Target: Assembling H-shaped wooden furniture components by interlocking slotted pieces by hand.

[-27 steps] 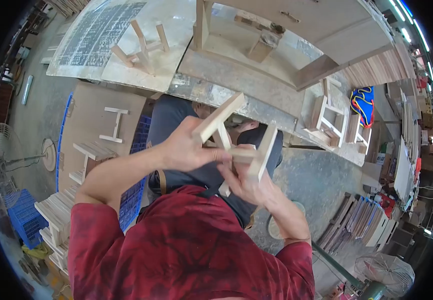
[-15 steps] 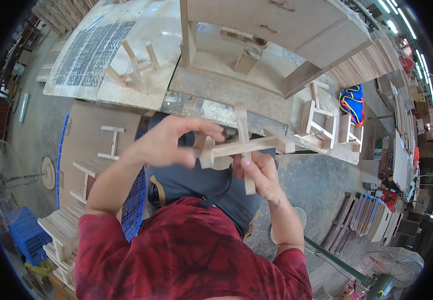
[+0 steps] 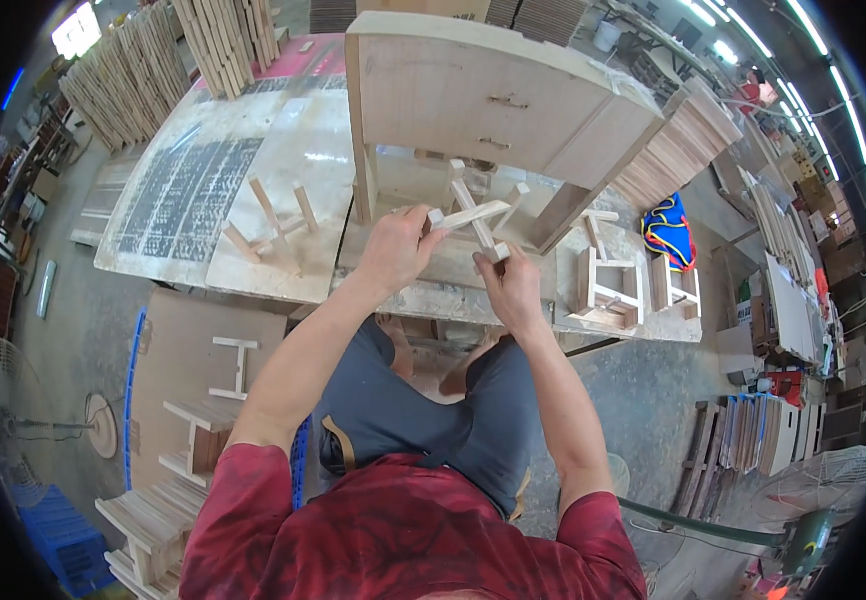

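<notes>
A pale wooden cross-shaped frame (image 3: 468, 208), with short legs standing up at its ends, is held just above the workbench in front of the cabinet. My left hand (image 3: 400, 247) is closed round its left end. My right hand (image 3: 513, 288) grips the near end of the crossing bar, with thumb and fingers on the wood. Left of my hands, a similar legged frame (image 3: 278, 238) stands on the bench, legs up. To the right, H-shaped wooden frames (image 3: 610, 287) rest near the bench edge.
A wooden cabinet (image 3: 473, 90) with two handles stands across the bench. A blue cloth bundle (image 3: 669, 235) lies at the right, by stacked boards (image 3: 678, 145). Below left are a cardboard sheet (image 3: 178, 350) and stacked wooden parts (image 3: 158, 510). A fan (image 3: 818, 500) stands at lower right.
The cross-shaped frame has moved from above my lap forward over the bench and turned. My left hand, apart from it before, now grips its left end. The view has tilted upward.
</notes>
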`<state>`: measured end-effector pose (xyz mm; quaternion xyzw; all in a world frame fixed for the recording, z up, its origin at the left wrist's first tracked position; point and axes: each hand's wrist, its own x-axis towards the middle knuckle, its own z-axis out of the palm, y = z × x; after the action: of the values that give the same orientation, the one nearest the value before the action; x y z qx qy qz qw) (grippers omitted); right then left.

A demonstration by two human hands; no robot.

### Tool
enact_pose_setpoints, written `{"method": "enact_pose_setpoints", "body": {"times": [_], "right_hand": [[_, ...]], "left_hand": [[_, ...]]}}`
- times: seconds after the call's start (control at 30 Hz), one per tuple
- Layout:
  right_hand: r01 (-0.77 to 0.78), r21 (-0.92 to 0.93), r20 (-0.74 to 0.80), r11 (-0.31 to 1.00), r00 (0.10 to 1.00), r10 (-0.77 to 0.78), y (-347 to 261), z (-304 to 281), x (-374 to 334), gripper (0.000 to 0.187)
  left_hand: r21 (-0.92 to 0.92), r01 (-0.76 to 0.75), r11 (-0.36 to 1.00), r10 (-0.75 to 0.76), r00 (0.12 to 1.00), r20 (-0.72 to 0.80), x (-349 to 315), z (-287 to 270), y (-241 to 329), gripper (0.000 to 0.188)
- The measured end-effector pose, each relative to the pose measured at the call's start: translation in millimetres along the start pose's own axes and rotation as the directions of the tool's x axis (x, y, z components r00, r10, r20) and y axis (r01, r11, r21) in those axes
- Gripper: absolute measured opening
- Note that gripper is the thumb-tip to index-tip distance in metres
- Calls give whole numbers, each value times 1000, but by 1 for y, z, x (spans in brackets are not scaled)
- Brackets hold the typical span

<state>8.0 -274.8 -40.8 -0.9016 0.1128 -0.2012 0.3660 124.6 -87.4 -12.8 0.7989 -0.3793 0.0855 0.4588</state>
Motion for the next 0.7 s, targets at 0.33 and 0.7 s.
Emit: {"method": "enact_pose_setpoints", "body": {"times": [0.33,0.7], "right_hand": [[14,-149,-110,989,993,-31,34,12,78,35],[52,-221,-43,974,997,-63,12,12,75,27]], "left_hand": [[82,100,992,-101,995,9,73,39,-44,36],[55,142,988,-146,988,56,75,28,-51,36]]}}
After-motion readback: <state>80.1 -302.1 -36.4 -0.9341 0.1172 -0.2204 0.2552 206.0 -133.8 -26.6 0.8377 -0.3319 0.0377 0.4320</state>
